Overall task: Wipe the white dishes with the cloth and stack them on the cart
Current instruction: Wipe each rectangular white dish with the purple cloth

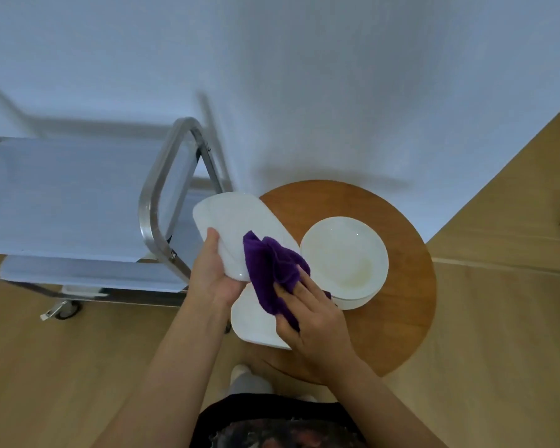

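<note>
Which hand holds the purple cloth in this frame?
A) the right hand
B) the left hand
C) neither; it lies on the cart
A: the right hand grips the purple cloth against the white rectangular dish, which the left hand holds up.

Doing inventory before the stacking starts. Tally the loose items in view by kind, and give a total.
Rectangular white plates: 2, one held, one on the round table
Round white dishes: at least 2, stacked; exact number unclear
Purple cloth: 1
Total: at least 5
</note>
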`<state>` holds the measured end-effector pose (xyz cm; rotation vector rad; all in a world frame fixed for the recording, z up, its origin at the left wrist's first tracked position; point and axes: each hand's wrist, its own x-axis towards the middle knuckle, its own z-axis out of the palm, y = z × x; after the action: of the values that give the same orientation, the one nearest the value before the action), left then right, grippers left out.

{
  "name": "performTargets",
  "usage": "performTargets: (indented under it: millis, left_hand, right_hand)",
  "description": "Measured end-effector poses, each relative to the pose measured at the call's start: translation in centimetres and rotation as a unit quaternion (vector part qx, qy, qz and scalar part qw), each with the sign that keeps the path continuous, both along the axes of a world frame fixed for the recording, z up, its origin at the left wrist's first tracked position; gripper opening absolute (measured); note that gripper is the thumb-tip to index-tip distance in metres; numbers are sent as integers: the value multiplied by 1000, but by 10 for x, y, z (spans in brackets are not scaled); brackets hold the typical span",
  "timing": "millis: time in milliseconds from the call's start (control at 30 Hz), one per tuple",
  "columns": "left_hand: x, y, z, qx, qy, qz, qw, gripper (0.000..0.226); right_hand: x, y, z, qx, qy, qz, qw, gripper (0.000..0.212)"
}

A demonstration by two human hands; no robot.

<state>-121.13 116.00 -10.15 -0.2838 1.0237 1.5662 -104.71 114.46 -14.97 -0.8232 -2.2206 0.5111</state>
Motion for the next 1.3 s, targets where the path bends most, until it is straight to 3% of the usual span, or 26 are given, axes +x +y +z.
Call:
performTargets:
  millis: [100,233,300,400,500,633,700,800,867,900,967,1033,1100,1133,1200,1300]
  left_hand:
    - [-11,-14,-25,-13,20,5,1000,45]
    - [-11,-37,-56,-65,57,-27,996,40]
    - [-1,-46,-68,-112,55,-32,992,31]
    - [20,-50,-77,-172,66,-36,982,30]
    - [40,-49,-83,-205,75,-32,975,35]
    - [52,-44,-94,-231,74,-68,968,39]
    - [57,-43,-99,-206,71,-118,969,44]
    - [61,-40,-109,-193,148,-229,942,42]
    - [57,-38,-123,-223,180,-220,932,27]
    - [51,-38,-134,-237,223,-217,920,27]
    - [33,-43,-151,-248,382,-253,853,33]
    - [9,-53,-170,-260,548,-311,732,36]
    - [-14,-57,-189,-258,651,-372,609,34]
    - [-23,-58,-197,-254,670,-392,577,33]
    - [-31,-59,-209,-244,661,-407,581,35]
    - [-31,-63,-221,-239,631,-396,623,35]
  right_hand:
    - [26,-5,-18,-113,-9,-78,990,29]
    - [37,2,-30,-271,1,-185,945,31]
    - [35,10,-31,-298,-59,-128,944,50]
    - [28,13,-31,-241,-258,41,935,70]
    - [18,1,-38,-154,-386,92,905,66]
    - [17,-13,-60,-82,-338,22,937,15]
    - [22,-10,-72,-102,-318,-21,942,19]
    - [30,4,-93,-247,-331,-92,906,26]
    - [38,16,-111,-379,-314,-106,864,28]
    - [41,23,-119,-435,-299,-103,843,28]
    - [45,39,-131,-507,-282,-95,809,28]
    - [47,55,-139,-533,-292,-78,790,30]
    - [44,71,-145,-538,-326,-55,775,31]
    - [42,77,-147,-535,-345,-47,770,31]
    - [36,85,-153,-516,-392,-43,761,33]
    - [26,88,-157,-444,-452,-70,770,33]
